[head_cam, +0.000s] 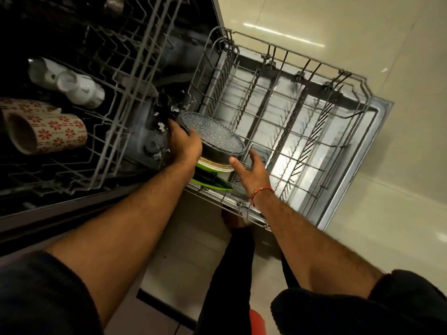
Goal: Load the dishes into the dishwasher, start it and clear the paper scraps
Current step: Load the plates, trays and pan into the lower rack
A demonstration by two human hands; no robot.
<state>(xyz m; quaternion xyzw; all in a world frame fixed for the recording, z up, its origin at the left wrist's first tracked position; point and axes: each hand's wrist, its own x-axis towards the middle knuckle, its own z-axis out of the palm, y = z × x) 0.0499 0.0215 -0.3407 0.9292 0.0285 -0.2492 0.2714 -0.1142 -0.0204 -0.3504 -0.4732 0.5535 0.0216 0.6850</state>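
A dark speckled round pan [212, 134] stands on edge at the near left corner of the pulled-out lower rack [290, 131]. My left hand [183, 143] grips its left rim. My right hand [251, 170] is open beside it, the thumb touching the pan's lower wall. Behind the pan stand a cream plate [217, 165] and green plates [212, 183]. White paper scraps [160, 126] lie on the dishwasher floor left of the pan.
The upper rack [101, 131] sticks out at left with white cups [72, 83] and floral mugs [46, 131] lying in it. The open door [358, 165] lies under the lower rack. Beige floor tiles [387, 226] spread to the right.
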